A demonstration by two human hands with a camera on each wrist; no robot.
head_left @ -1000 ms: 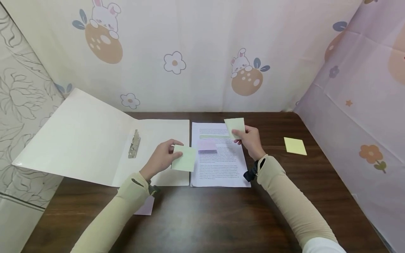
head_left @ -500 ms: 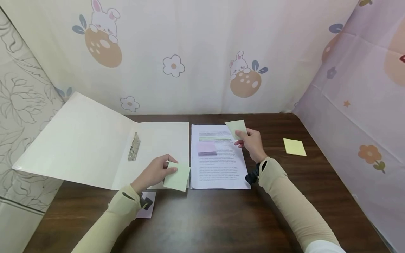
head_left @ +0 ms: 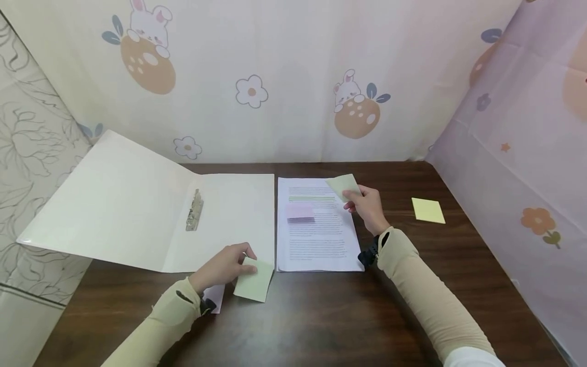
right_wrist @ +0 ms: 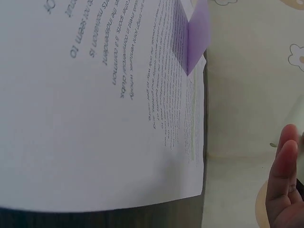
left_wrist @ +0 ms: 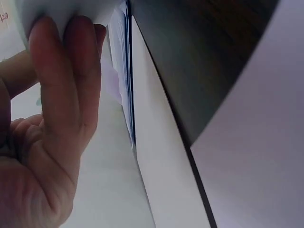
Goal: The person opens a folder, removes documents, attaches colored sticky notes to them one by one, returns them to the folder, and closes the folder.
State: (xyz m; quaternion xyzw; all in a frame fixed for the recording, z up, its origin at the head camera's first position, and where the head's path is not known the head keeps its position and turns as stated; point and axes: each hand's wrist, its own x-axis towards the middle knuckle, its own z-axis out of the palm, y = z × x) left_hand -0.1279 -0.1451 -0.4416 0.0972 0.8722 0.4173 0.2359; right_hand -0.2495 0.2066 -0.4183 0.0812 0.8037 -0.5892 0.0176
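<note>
My left hand (head_left: 223,266) pinches a pale green sticky note pad (head_left: 257,282) between thumb and fingers, over the front edge of the open white binder (head_left: 238,209). In the left wrist view its fingers (left_wrist: 61,95) lie against the pad's underside. Above the far right corner of the printed sheets (head_left: 316,250), my right hand (head_left: 369,208) holds a single-looking pale green sticky note (head_left: 343,185) by thumb and fingers. A purple sticky note (head_left: 300,211) stands partly raised on the text, near a green highlighted line. The right wrist view shows only some right fingertips.
A yellow sticky note pad (head_left: 428,210) lies on the dark wooden table (head_left: 321,316) at the right. A purple pad (head_left: 215,295) lies near the front, partly under my left wrist. The binder's raised cover (head_left: 110,204) leans left; its metal clip (head_left: 194,210) is visible. A printed curtain (head_left: 293,127) hangs behind.
My left hand has moved toward me and slightly left with the green pad, away from the sheets. The right hand has shifted slightly right, its green note tilting more.
</note>
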